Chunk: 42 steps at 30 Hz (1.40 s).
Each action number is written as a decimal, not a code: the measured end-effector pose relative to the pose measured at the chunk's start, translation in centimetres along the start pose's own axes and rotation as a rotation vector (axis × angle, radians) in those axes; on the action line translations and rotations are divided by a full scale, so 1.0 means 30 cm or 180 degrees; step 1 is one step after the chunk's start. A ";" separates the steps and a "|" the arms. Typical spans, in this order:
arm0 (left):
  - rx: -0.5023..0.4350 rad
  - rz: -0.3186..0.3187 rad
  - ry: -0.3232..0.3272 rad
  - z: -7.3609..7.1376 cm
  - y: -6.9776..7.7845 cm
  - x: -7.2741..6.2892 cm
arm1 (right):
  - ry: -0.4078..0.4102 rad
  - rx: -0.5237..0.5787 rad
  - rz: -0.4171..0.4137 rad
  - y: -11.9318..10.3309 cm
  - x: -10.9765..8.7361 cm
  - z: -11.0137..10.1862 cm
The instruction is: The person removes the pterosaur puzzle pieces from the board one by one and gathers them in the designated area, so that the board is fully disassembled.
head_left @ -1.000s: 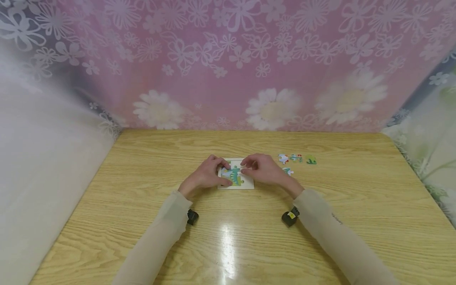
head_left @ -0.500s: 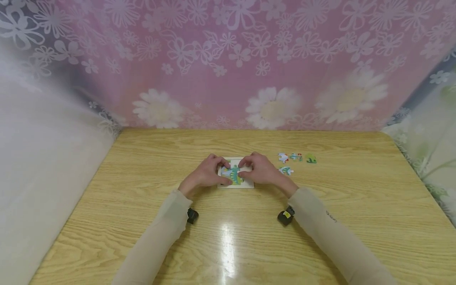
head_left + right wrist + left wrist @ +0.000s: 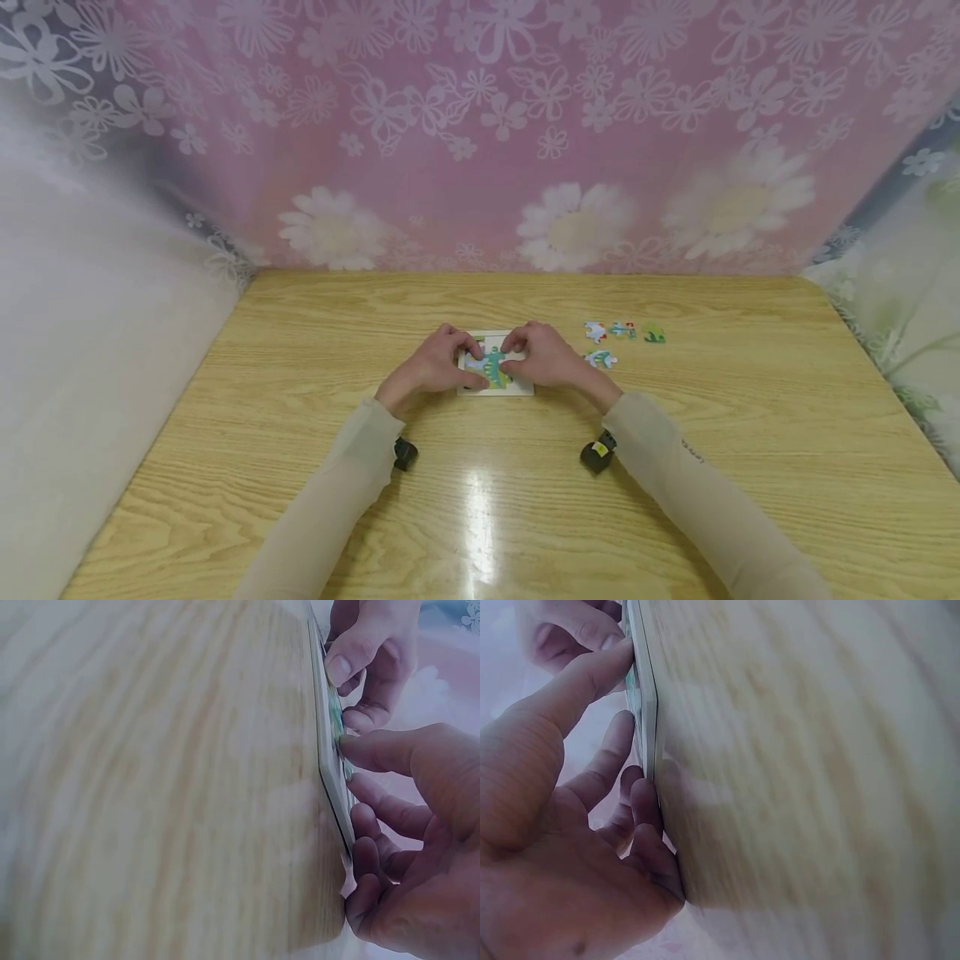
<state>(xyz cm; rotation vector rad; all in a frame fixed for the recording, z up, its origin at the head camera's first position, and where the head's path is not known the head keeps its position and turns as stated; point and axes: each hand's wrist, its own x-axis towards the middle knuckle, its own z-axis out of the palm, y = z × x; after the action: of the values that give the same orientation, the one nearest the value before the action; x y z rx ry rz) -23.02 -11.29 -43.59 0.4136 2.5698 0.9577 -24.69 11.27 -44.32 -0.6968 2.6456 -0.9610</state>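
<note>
A white-rimmed jigsaw puzzle board [image 3: 523, 390] lies flat on the table, partly filled with pieces showing a green dinosaur. My left hand [image 3: 435, 364] grips its left side; in the left wrist view the thumb and index finger rest on top, the other fingers curled at the board's edge. My right hand [image 3: 551, 357] pinches a green puzzle piece [image 3: 494, 369] between thumb and index finger, down on the board beside the left thumb. In the right wrist view, those fingertips [image 3: 346, 742] touch the green surface. Both hands hide parts of the puzzle.
Several loose puzzle pieces [image 3: 595, 332] lie to the right of the board, one piece [image 3: 602, 360] close by the right wrist. The wooden table [image 3: 300, 317] meets a floral pink curtain [image 3: 465, 167] at the back. Black wrist cameras hang below both sleeves.
My right hand has shifted left over the board, its thumb and index finger settling on the dinosaur picture. The left hand has stayed in place. More of the nearest loose piece shows.
</note>
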 end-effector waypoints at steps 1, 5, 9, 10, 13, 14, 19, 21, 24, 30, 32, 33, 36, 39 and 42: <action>-0.0001 -0.0003 0.0002 0.001 -0.001 0.000 | -0.0006 -0.0007 0.0003 0.000 -0.001 0.001; -0.0006 -0.0015 0.0010 0.002 0.000 0.001 | -0.0043 -0.0003 0.0058 -0.005 -0.002 0.001; -0.0032 -0.0028 0.0005 0.002 0.002 0.002 | -0.0071 -0.0014 0.0116 -0.011 -0.003 -0.001; -0.0032 -0.0027 0.0005 0.002 0.003 0.002 | -0.0076 -0.0014 0.0132 -0.013 -0.003 -0.001; -0.0023 -0.0011 -0.0008 0.001 0.002 0.003 | -0.0084 -0.0004 0.0185 -0.014 -0.002 -0.001; -0.0015 -0.0001 -0.0011 0.000 0.001 0.003 | -0.0085 -0.0005 0.0200 -0.014 0.000 -0.001; 0.0047 0.0054 -0.0026 0.000 -0.006 0.008 | -0.0090 -0.0025 0.0229 -0.013 0.002 0.000; 0.0060 0.0067 -0.0025 0.000 -0.010 0.011 | -0.0093 -0.0035 0.0214 -0.012 0.002 0.000; 0.0053 0.0079 -0.0026 0.001 -0.013 0.013 | -0.0086 -0.0095 0.0107 -0.012 0.004 0.003; 0.0033 0.0119 -0.0036 0.000 -0.010 0.010 | -0.0043 -0.0198 -0.0135 -0.016 0.007 0.010; 0.0032 0.0119 -0.0032 0.000 -0.010 0.010 | -0.0027 -0.0170 -0.0137 -0.016 0.007 0.011; 0.0033 0.0115 -0.0032 0.000 -0.009 0.010 | -0.0019 -0.0154 -0.0140 -0.015 0.007 0.011; 0.0030 0.0084 -0.0024 -0.001 -0.008 0.010 | -0.0013 -0.0113 -0.0150 -0.014 0.009 0.011; 0.0016 0.0061 -0.0021 -0.001 -0.008 0.010 | -0.0025 -0.0051 -0.0126 -0.013 0.015 0.012; 0.0005 0.0044 -0.0025 0.000 -0.011 0.011 | -0.0054 0.0021 -0.0043 -0.013 0.021 0.014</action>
<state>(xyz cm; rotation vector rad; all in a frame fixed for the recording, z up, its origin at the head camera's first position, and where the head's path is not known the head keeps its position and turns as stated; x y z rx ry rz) -23.37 -11.39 -43.89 0.4351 2.5641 0.9569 -24.95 10.47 -44.41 -0.7191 2.6253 -0.9628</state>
